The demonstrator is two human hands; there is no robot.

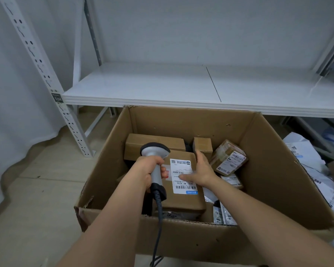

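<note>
A large open cardboard box [274,170] stands on the floor with several parcels inside. My left hand [146,171] grips the handle of a grey barcode scanner [155,153], whose head points down at a brown parcel [183,199] with a white shipping label [182,182]. My right hand [202,168] holds that parcel at its far right edge, thumb lying across the label. The scanner's dark coiled cable [158,218] runs down over the box's near wall.
A white metal shelf [162,87] runs just behind and above the box. Other brown parcels [228,157] lie inside the box at the back and right. Grey and white mailer bags [312,162] are piled on the floor to the right. A perforated shelf post [46,78] stands at left.
</note>
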